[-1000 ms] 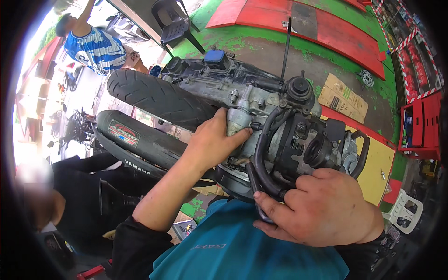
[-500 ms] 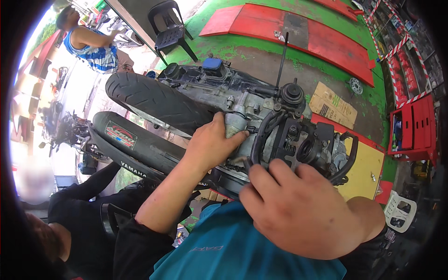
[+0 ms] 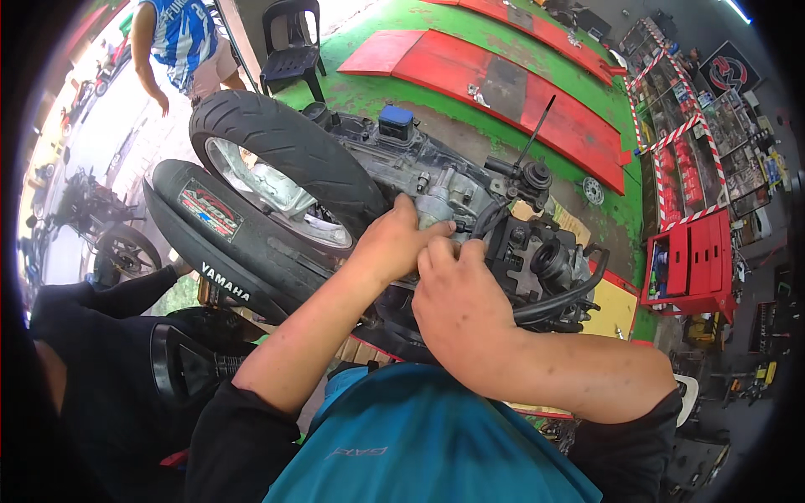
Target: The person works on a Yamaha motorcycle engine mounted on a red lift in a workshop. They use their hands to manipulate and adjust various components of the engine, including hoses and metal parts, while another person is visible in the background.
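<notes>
A scooter engine (image 3: 440,189) lies in front of me, with a rear tyre (image 3: 285,142) mounted at its left. My left hand (image 3: 390,243) is closed round a grey cylindrical metal part on the engine's near side, its thumb stretched toward the right. Close beside that thumb, my right hand (image 3: 461,306) has its fingers bent and pressed together against the engine. What its fingertips hold is hidden. A black hose (image 3: 558,310) curves just right of my right hand. A blue cap-like part (image 3: 394,121) sits on the engine's far side.
A motorcycle seat (image 3: 210,214) lies at the left, beside a co-worker in black (image 3: 92,369). Another person (image 3: 184,42) stands beyond the tyre. A black chair (image 3: 291,50), red ramps (image 3: 503,88) and a red tool cabinet (image 3: 688,264) stand around.
My right hand has moved up and left, coming next to my left thumb. My left hand stays on the same metal part. The view has shifted, and the far person now stands nearer the tyre.
</notes>
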Demonstrator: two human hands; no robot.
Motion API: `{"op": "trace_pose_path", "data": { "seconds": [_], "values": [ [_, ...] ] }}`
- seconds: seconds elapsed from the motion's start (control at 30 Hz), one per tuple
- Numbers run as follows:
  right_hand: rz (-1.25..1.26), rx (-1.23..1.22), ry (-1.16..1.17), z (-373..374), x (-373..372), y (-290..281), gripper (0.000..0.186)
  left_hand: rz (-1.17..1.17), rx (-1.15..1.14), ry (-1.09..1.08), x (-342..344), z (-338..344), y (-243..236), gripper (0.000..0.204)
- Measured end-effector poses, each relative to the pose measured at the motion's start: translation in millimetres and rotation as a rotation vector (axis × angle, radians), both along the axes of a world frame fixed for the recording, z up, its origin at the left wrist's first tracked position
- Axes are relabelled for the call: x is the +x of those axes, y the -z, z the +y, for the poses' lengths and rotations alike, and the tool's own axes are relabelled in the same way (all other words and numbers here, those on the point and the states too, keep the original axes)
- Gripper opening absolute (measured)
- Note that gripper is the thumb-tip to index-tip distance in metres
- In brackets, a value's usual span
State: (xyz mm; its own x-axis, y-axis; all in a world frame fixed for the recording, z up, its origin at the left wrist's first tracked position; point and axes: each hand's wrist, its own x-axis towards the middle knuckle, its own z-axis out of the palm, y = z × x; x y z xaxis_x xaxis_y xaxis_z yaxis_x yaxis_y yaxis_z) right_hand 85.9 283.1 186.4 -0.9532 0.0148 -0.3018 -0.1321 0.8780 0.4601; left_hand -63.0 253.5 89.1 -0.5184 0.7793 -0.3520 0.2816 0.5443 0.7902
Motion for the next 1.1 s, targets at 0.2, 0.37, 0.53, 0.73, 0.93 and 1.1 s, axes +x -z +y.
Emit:
{"op": "trace_pose_path", "data": {
  "seconds": [0.2,0.37,0.53,0.73,0.93,1.1],
  "values": [
    [0.037,-0.087,-0.025,7,7,-6,0.017,-0.318,0.036,0.001,-22,-1,17,0.083],
    [0.102,-0.148,-0.16,19,16,-16,0.015,-0.299,0.053,-0.069,-14,-2,25,0.079],
    [0.13,-0.32,-0.244,26,31,-13,0.015,-0.187,0.085,-0.125,-5,0,30,0.073],
    [0.3,-0.407,-0.183,28,50,4,0.015,-0.117,0.053,-0.168,7,-1,6,0.078],
    [0.37,-0.342,-0.178,23,67,20,0.025,-0.152,0.007,-0.16,14,1,-9,0.068],
    [0.43,-0.315,-0.196,24,74,30,0.027,-0.028,0.045,-0.176,24,4,-16,0.058]
  ]
}}
